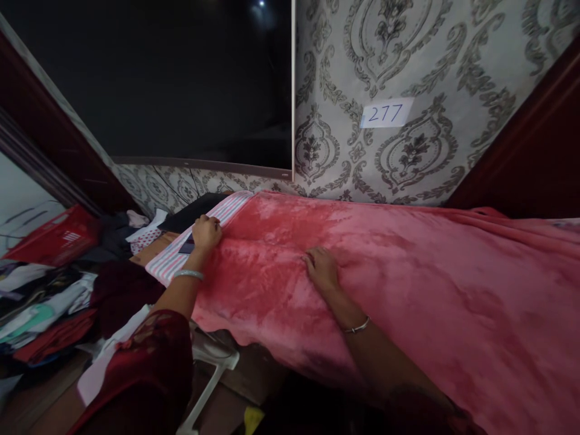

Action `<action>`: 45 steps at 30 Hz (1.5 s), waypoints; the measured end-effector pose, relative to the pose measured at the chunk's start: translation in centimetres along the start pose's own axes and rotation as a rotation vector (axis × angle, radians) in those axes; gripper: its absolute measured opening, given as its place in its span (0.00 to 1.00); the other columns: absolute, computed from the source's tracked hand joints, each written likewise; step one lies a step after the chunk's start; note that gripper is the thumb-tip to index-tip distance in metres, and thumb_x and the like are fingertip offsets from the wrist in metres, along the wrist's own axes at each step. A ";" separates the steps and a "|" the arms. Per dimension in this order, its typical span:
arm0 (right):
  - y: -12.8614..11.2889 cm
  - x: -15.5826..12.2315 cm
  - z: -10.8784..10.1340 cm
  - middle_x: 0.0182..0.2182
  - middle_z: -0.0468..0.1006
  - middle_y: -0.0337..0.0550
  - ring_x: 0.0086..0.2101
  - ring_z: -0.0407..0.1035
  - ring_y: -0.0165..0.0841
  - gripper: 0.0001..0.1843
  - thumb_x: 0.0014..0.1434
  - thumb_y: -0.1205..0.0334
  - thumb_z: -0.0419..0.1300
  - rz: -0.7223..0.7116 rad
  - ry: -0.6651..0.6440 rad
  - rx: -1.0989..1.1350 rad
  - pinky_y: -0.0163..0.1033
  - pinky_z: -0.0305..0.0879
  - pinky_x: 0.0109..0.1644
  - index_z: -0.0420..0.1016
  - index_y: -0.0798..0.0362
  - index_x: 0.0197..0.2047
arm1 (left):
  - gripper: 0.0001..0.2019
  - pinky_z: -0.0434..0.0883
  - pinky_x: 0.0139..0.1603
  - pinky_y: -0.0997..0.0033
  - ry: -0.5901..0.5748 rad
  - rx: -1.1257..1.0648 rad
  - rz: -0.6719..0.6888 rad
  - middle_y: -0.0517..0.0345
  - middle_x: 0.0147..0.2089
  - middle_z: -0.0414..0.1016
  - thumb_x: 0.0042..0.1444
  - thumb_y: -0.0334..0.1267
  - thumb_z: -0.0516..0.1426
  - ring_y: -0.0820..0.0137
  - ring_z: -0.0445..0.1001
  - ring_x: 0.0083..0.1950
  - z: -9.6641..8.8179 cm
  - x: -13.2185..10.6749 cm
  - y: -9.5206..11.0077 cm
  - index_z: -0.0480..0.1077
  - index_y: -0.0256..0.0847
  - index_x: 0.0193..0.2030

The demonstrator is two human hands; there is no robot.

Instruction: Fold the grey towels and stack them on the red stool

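A large pink fleece blanket (408, 284) is spread over a raised surface against the wall. My left hand (206, 232) is closed on the blanket's left edge, where it overlaps a pink-and-white striped cloth (174, 257). A small dark object (186, 246) lies just under that hand. My right hand (322, 267) rests flat on the blanket near its middle, fingers stretched out. Each wrist wears a bangle.
A dark TV screen (172, 78) hangs on the patterned wallpaper, beside a paper label reading 277 (386, 113). Piled clothes (49, 302) and a red bag (57, 238) fill the left. A white plastic stool (211, 362) stands below the blanket's edge. Dark wooden frames flank both sides.
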State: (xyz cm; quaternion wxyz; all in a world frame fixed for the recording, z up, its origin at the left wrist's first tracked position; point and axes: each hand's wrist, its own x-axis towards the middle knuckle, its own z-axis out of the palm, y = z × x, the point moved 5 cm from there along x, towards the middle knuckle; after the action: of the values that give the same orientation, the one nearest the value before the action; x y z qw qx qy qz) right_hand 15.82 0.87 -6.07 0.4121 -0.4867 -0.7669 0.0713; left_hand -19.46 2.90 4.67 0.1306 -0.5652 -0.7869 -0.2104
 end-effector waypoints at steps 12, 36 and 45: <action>-0.8 0.6 -0.4 0.40 0.79 0.50 0.43 0.69 0.42 0.10 0.68 0.63 0.57 0.003 -0.018 -0.032 0.47 0.65 0.51 0.80 0.51 0.43 | 0.13 0.68 0.58 0.53 -0.280 -0.334 0.836 0.42 0.49 0.76 0.66 0.42 0.53 0.56 0.73 0.54 4.4 -10.3 15.1 0.75 0.39 0.49; 12.3 -8.8 -18.6 0.55 0.76 0.53 0.55 0.68 0.44 0.27 0.62 0.47 0.66 0.052 -0.042 -0.280 0.51 0.62 0.60 0.76 0.51 0.60 | 0.11 0.71 0.41 0.62 -0.062 0.005 0.660 0.46 0.47 0.75 0.64 0.35 0.47 0.56 0.75 0.48 -2.9 -4.0 17.8 0.71 0.41 0.42; 13.6 -8.6 -21.2 0.56 0.75 0.54 0.56 0.66 0.44 0.28 0.59 0.50 0.69 0.132 -0.093 -0.315 0.52 0.63 0.61 0.77 0.52 0.59 | 0.11 0.70 0.42 0.65 0.020 0.080 0.689 0.49 0.49 0.75 0.63 0.35 0.47 0.58 0.73 0.50 -5.9 -3.8 18.4 0.70 0.41 0.43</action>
State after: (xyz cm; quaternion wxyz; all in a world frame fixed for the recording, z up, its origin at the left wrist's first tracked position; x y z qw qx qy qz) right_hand 41.62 -5.17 -4.07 0.2892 -0.5905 -0.7534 -0.0004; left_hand -1.08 1.90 11.58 0.2237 -0.7902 -0.5559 -0.1286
